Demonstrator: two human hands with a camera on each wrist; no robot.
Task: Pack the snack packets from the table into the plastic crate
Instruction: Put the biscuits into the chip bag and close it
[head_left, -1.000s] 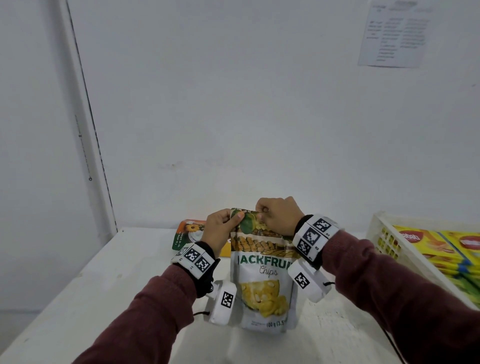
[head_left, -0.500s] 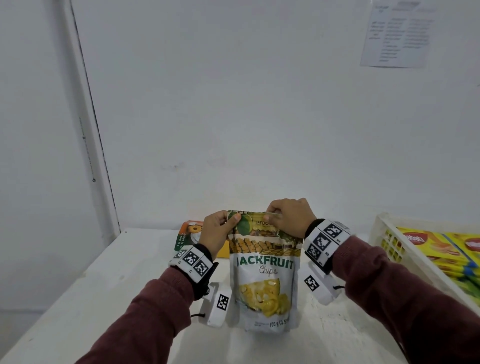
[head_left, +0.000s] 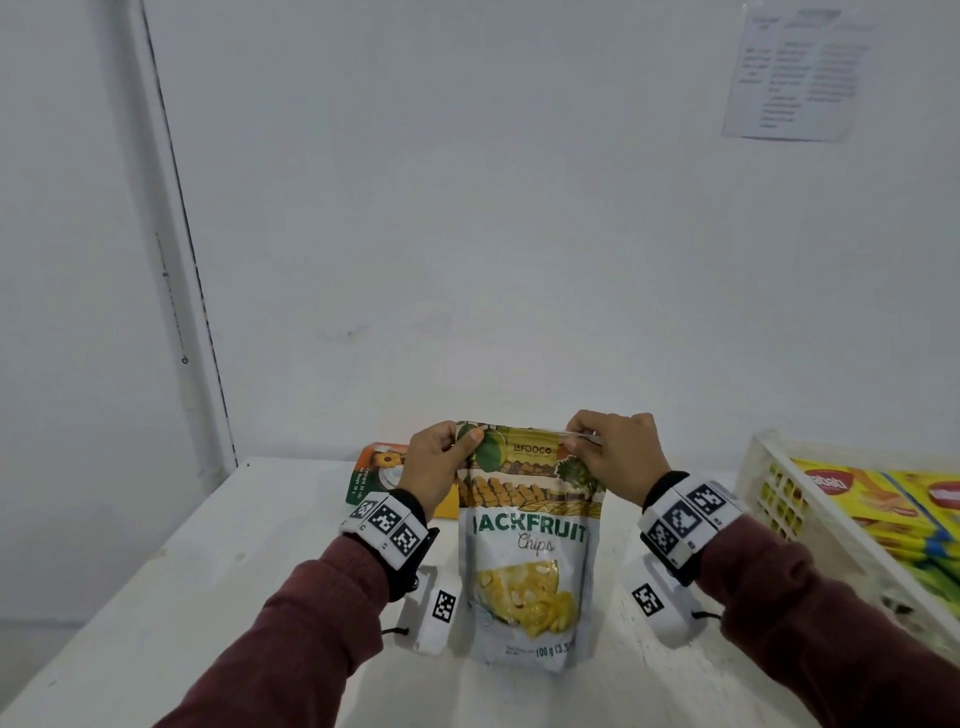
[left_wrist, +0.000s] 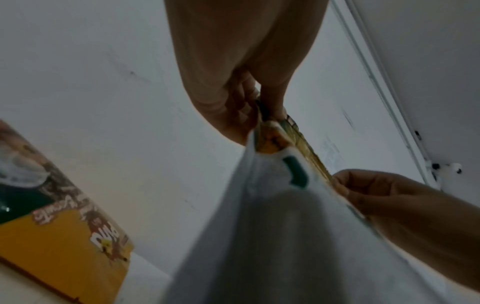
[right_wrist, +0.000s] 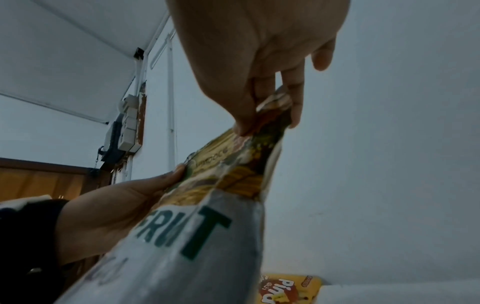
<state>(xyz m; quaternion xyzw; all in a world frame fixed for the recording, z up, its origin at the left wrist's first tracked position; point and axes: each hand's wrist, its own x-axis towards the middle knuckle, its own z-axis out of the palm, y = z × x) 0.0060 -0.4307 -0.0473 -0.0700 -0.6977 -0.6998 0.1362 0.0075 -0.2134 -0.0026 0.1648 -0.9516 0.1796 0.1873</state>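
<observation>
Since a second ago the hands have spread apart along the top of the chips bag (head_left: 530, 551), from its middle toward its corners. The left hand (head_left: 435, 465) pinches the upper left corner between thumb and curled fingers; the right hand (head_left: 618, 457) pinches the upper right corner likewise. The bag hangs upright at frame centre, over the white table (head_left: 171, 587). An orange packet (head_left: 382, 470) stands behind it, and the crate (head_left: 779, 499) sits at the right edge, holding yellow packets (head_left: 878, 499).
</observation>
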